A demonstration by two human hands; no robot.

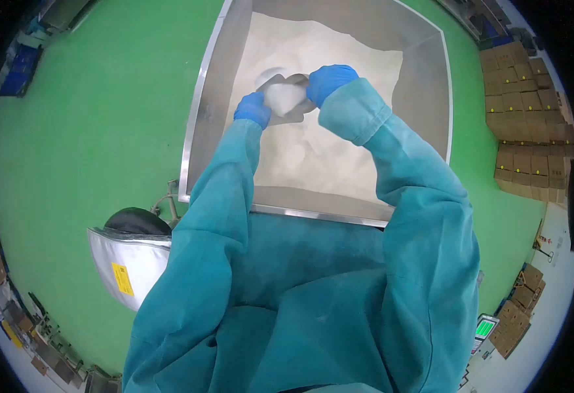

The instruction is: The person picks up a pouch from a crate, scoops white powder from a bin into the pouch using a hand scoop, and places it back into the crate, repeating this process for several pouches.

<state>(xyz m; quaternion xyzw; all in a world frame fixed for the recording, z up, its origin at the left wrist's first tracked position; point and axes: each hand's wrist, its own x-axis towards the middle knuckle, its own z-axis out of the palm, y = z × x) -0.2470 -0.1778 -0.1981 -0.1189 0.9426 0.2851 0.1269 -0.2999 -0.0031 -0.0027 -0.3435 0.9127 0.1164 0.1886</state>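
Powder, white and loose, covers the bottom of a large steel bin in front of me. Over the powder is a grey, scoop-like piece with a white heap in it; its exact kind is hard to make out. My right hand, in a blue glove, is closed on its right side. At its left edge my left hand, also blue-gloved, is closed with curled fingers. Both fingertips are partly hidden. A pale round patch lies just beyond the piece.
The bin's near rim runs across my front. At lower left stands a silver-white bag with a yellow label, beside a dark rounded object. Stacked cartons line the right; a lit green display is at lower right.
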